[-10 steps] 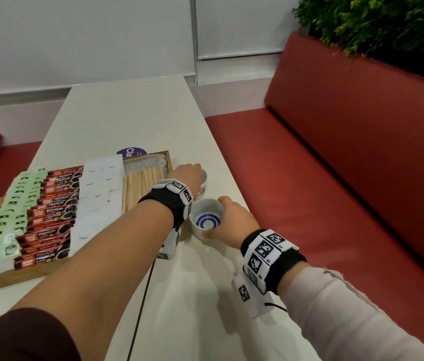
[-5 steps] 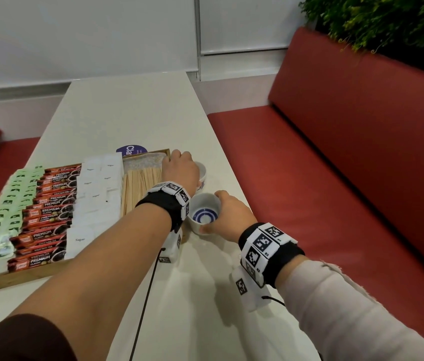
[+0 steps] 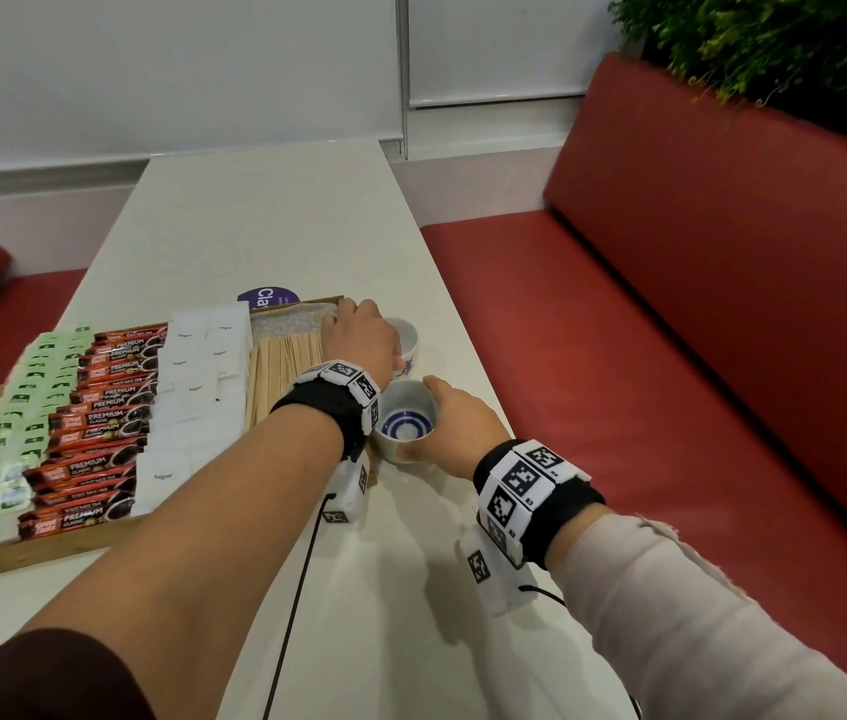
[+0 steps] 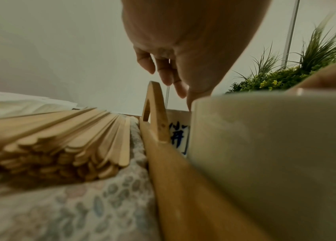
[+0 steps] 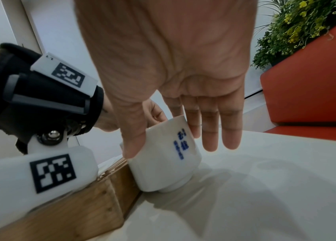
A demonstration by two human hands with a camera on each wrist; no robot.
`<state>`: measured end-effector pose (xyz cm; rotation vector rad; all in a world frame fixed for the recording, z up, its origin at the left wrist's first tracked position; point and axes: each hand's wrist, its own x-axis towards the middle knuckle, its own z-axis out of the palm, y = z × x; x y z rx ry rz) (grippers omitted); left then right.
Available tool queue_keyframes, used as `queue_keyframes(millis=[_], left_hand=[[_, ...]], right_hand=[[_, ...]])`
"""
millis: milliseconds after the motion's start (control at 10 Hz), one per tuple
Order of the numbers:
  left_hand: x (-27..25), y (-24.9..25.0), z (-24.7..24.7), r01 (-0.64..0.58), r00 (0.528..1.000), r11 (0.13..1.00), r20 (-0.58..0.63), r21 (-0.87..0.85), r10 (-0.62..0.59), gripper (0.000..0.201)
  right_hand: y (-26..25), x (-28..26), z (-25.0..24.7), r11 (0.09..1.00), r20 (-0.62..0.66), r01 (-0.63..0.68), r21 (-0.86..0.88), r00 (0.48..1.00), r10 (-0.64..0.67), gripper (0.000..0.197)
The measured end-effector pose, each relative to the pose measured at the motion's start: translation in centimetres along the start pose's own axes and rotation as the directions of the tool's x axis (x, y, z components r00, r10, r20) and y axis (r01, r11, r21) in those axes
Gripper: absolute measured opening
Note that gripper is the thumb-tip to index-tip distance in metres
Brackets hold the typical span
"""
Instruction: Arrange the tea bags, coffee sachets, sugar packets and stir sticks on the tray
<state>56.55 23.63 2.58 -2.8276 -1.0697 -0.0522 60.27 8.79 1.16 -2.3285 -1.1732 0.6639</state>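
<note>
The wooden tray (image 3: 47, 550) holds rows of green tea bags (image 3: 5, 433), red coffee sachets (image 3: 104, 418), white sugar packets (image 3: 197, 387) and a bundle of wooden stir sticks (image 3: 281, 371). Two small white cups with blue marks stand on the table against the tray's right side. My left hand (image 3: 359, 335) hovers over the far cup (image 3: 408, 345) and the tray's far right corner, fingers (image 4: 162, 70) hanging loose and holding nothing. My right hand (image 5: 162, 143) pinches the near cup (image 3: 405, 423) between thumb and index finger, while the other fingers stay straight.
A purple round sticker (image 3: 268, 298) lies just beyond the tray. The white table (image 3: 265, 226) stretches away bare behind it. A red bench (image 3: 670, 356) runs along the right, with a green plant (image 3: 774, 54) behind its backrest. A black cable (image 3: 296, 615) hangs from my left wrist.
My left hand has slid off the far cup toward the tray's far right corner. The right hand keeps its hold on the near cup, which stays beside the tray.
</note>
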Motion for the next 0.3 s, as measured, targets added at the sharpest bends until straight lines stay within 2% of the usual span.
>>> queue_keyframes(millis=[200,300], left_hand=[[-0.68,-0.44,-0.53,0.031,0.998,0.988,-0.053,-0.15,-0.039,0.029],[-0.96,-0.96,-1.06,0.047,0.992,0.983,-0.107,-0.179,-0.067,0.028]], right_hand=[[0.17,-0.41,-0.03,0.999,0.052,-0.038,0.023,0.998,0.037,0.116],[0.24,-0.71,-0.14,0.998,0.017,-0.058,0.025,0.998,0.058,0.116]])
